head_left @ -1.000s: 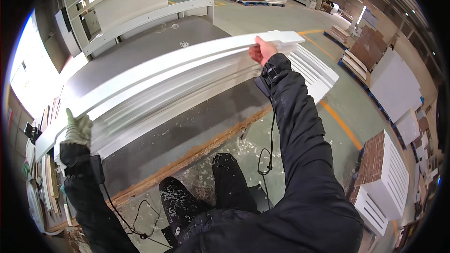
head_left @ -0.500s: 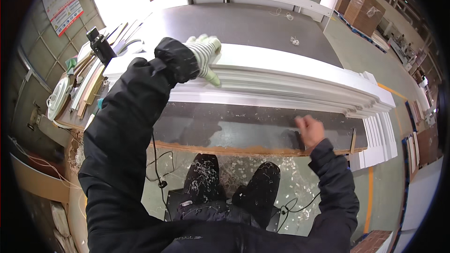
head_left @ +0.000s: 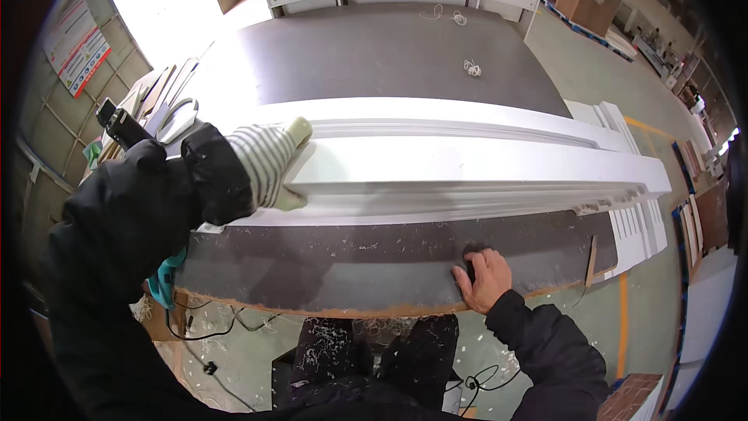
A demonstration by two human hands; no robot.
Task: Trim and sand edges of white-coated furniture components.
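Observation:
My left hand (head_left: 273, 162), in a striped glove with pale green fingertips, is closed around the left end of a long white moulding (head_left: 467, 160). The piece lies across the bench with its smooth face up and grooved profile toward me. Behind it is another white moulding (head_left: 436, 111). My bare right hand (head_left: 485, 279) is low over the dark bench top (head_left: 351, 261), fingers loosely bent and thumb apart. A dark patch shows by its fingertips; I cannot tell whether it is shadow or a small black thing.
At left are a black bottle (head_left: 125, 126), loose strips and a teal tool (head_left: 165, 277) by the bench edge. A thin wooden strip (head_left: 592, 256) lies at right. More grooved white pieces (head_left: 640, 226) extend beyond the bench's right end. Cables (head_left: 210, 335) and shavings cover the floor.
The front moulding has turned to show its smooth face and now stands apart from the one behind. My left hand has moved left and nearer; my right hand has shifted slightly left.

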